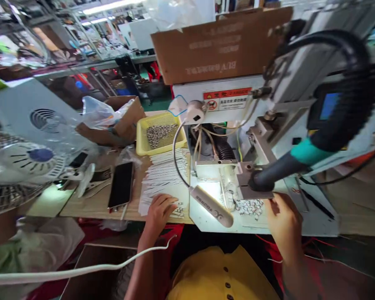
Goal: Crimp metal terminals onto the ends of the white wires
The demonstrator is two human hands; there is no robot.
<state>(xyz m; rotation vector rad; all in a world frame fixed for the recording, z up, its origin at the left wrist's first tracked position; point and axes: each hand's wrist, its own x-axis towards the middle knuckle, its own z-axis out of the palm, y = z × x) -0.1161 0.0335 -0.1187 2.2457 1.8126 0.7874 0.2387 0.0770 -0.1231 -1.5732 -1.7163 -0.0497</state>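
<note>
My left hand [161,210] rests at the front edge of the bench, its fingers bent together over the lower end of a sheet with rows of thin white strips [164,175]. A few small metal parts [179,210] lie beside its fingertips; what it pinches, if anything, is too small to name. My right hand [283,214] is at the right of a pile of small silvery parts [250,208], thumb and fingers at the edge of the machine's metal block [253,191]. Its fingertips are partly hidden by the block. Between my hands lies a white lamp head [212,207].
A yellow basket [140,137] of small metal parts stands behind the strips. A black phone [121,185], a fan [25,160] and an open carton [129,118] are at the left. A thick black hose [346,91] arches over the right side. A white cable [112,266] crosses the lower left.
</note>
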